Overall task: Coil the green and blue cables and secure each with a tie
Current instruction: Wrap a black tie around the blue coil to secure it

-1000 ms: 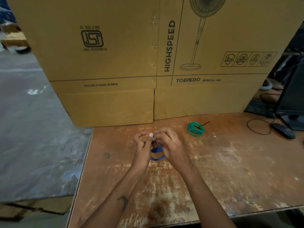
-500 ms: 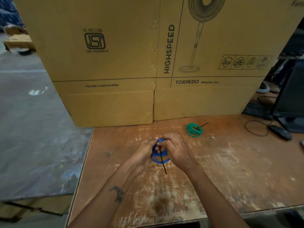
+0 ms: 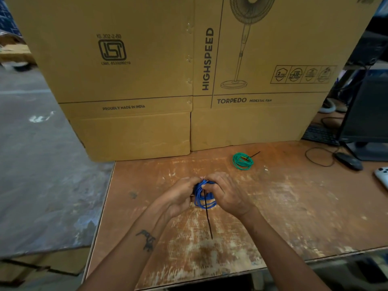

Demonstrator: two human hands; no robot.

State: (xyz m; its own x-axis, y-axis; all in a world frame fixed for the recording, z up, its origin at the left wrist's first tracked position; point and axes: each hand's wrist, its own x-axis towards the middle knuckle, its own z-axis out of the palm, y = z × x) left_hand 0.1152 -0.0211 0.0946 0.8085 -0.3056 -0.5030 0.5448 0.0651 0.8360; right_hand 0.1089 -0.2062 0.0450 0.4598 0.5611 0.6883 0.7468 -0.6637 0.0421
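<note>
On the scuffed worktop (image 3: 294,206), in front of the cardboard boxes, both the left hand (image 3: 178,198) and right hand (image 3: 228,196) are gripping the blue cable (image 3: 202,199), whose black tie (image 3: 209,219) is now trailing free toward the person (a second ago hidden), so cinching is nearing, while the green cable (image 3: 242,161) is lying tied behind.

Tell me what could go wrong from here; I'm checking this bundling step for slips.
1. The blue coil is pinched between the left hand and right hand; a slackened grip could let loops spring apart.
2. The black tie has a long free tail, so it may not be cinched and could slip off.
</note>
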